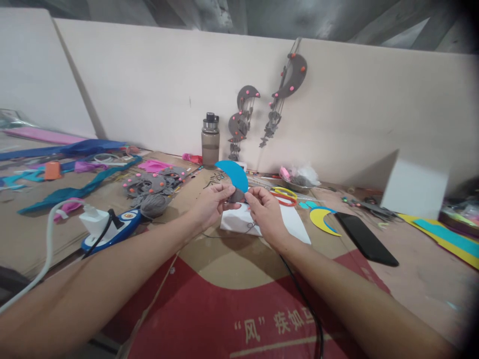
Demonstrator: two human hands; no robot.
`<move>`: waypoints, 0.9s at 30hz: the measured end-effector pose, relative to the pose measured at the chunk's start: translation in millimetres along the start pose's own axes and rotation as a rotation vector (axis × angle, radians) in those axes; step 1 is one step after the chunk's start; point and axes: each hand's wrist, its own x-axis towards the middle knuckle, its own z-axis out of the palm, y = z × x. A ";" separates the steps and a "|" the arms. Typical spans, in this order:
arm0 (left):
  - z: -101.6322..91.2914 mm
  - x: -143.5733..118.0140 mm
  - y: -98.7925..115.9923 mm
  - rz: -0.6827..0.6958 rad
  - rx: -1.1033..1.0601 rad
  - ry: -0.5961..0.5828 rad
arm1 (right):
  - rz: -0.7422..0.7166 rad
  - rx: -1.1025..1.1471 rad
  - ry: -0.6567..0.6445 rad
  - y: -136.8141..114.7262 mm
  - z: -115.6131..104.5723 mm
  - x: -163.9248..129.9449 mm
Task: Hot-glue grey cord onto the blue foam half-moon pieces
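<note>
1. I see a blue crescent-shaped piece of flat foam sheet [234, 174] held up between both hands, above the middle of the table. Its surface is smooth and matte, with one curved outer edge and a pointed tip to the left.
2. Below the blue crescent, between the fingers, there is a small grey piece [235, 195]; it is too much covered for me to tell its shape.
3. The left hand [211, 203] comes from the lower left with the forearm stretched long. Its thumb and fingers are pressed together, pinching the lower edge of the blue crescent.
4. The right hand [266, 212] comes from the lower right. Its fingers are curled and pinch the same lower edge from the other side, very near the left fingers.
5. Under the hands lies a white sheet of paper [292, 223] on a brown and red cardboard sheet with printed characters [232, 299].
6. Just right of the paper lies a yellow crescent with a blue border [321, 219], then a black flat phone [364, 238].
7. Behind the right hand are scissors with red and yellow handles [285, 195].
8. A grey plastic water bottle with a dark cap [210, 139] stands at the pale wall panel, beside grey crescent hangings with orange dots [284, 85].
9. On the left lie a ball of grey yarn [153, 204] and a white charger plug [93, 219].
</note>
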 end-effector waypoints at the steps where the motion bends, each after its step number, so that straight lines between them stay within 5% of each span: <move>1: -0.3 0.1 -0.1 -0.002 0.001 0.000 | 0.000 0.010 0.001 0.6 0.0 0.2; 17: -1.8 1.9 1.1 -0.058 0.007 0.024 | 0.014 0.022 0.015 0.0 0.7 -1.4; 27: -10.1 5.7 2.1 -0.013 0.037 -0.102 | -0.010 0.026 -0.005 -8.0 2.0 -5.9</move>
